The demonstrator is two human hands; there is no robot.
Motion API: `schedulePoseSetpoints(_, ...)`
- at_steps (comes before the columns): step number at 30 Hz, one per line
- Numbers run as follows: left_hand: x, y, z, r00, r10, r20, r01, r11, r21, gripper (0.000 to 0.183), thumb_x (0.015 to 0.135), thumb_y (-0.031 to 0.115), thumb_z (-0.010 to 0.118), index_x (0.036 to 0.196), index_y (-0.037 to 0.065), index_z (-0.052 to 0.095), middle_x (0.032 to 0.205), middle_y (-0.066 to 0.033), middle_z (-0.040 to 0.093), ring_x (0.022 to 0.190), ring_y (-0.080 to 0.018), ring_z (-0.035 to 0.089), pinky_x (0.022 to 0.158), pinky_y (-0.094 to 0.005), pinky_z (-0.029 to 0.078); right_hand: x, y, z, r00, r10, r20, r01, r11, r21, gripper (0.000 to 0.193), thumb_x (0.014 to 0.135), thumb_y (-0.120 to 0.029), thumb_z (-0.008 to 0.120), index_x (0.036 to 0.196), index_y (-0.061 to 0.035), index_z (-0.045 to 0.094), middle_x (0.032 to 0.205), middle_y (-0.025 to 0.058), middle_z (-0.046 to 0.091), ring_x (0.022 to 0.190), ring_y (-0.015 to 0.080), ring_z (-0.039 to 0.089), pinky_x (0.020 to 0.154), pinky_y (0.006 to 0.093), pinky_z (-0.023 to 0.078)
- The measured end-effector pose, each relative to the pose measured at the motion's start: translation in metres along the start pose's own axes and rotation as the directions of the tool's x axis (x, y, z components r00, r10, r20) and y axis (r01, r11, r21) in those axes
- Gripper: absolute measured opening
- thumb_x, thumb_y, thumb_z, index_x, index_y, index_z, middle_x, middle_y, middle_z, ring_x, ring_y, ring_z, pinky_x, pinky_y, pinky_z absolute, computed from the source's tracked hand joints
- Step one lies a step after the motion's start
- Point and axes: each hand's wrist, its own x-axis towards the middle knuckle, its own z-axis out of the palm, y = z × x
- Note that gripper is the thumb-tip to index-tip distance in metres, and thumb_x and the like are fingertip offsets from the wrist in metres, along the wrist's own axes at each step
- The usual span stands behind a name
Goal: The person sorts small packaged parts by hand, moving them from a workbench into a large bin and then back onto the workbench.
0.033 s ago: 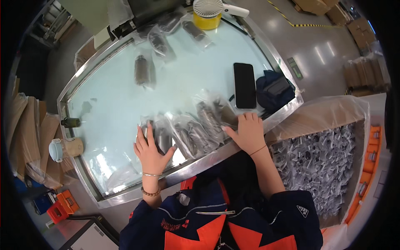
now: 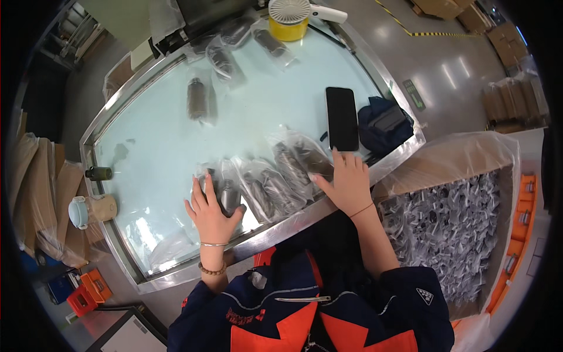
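Observation:
Along the near edge of a glass-topped table lies a row of dark bottles in clear plastic bags. My left hand has its fingers spread over the row's left end, touching a bagged bottle there. At the right end, my right hand lies with fingers outstretched and thumb apart, against a bagged bottle. Its index fingertip is close to the bottom of a black phone; whether they touch I cannot tell. Neither hand grips anything.
More bagged bottles lie toward the far side, near a yellow-and-white fan. Dark blue cloth sits right of the phone. A small dark bottle and a cup are at left. A lined box of bagged pieces stands right.
My right hand's fingers have shifted slightly up toward the phone. My left hand has barely moved, its fingers a touch farther left. The bagged bottles lie almost as before.

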Motion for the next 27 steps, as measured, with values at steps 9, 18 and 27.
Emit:
schedulePoseSetpoints(9, 0.008, -0.002, 0.003, 0.998, -0.068, -0.003, 0.068, 0.997, -0.019, 0.103, 0.052, 0.023, 0.076, 0.143, 0.013, 0.029, 0.128, -0.0236, 0.037, 0.116, -0.0414, 0.041, 0.097, -0.0485, 0.037, 0.047, -0.058, 0.020, 0.993, 0.070, 0.099, -0.077, 0.995, 0.063, 0.104, 0.058, -0.043, 0.077, 0.138, 0.0029, 0.030, 0.110, 0.0193, 0.048, 0.100, 0.0339, 0.048, 0.078, 0.0440, 0.042)
schedulePoseSetpoints(18, -0.004, -0.030, -0.011, 0.976, -0.034, 0.214, 0.206, 0.459, -0.864, 0.084, 0.062, 0.014, 0.063, 0.140, 0.007, 0.033, 0.123, -0.0202, 0.046, 0.107, -0.0319, 0.051, 0.090, -0.0401, 0.046, 0.058, -0.037, 0.011, 0.917, 0.010, 0.400, -0.246, 0.801, 0.545, 0.112, 0.056, -0.044, 0.075, 0.141, 0.0056, 0.022, 0.110, 0.0218, 0.049, 0.104, 0.0333, 0.051, 0.092, 0.0418, 0.041)
schedulePoseSetpoints(27, -0.020, -0.080, 0.034, 0.900, 0.222, 0.376, 0.429, -0.612, -0.665, 0.054, 0.077, 0.026, 0.049, 0.124, 0.000, 0.054, 0.119, -0.0176, 0.060, 0.110, -0.0319, 0.058, 0.092, -0.0449, 0.049, 0.026, -0.022, 0.018, 0.640, -0.415, 0.646, -0.767, -0.385, 0.513, 0.043, 0.076, -0.028, 0.061, 0.108, -0.0014, 0.052, 0.100, 0.0119, 0.060, 0.094, 0.0190, 0.060, 0.083, 0.0354, 0.050)
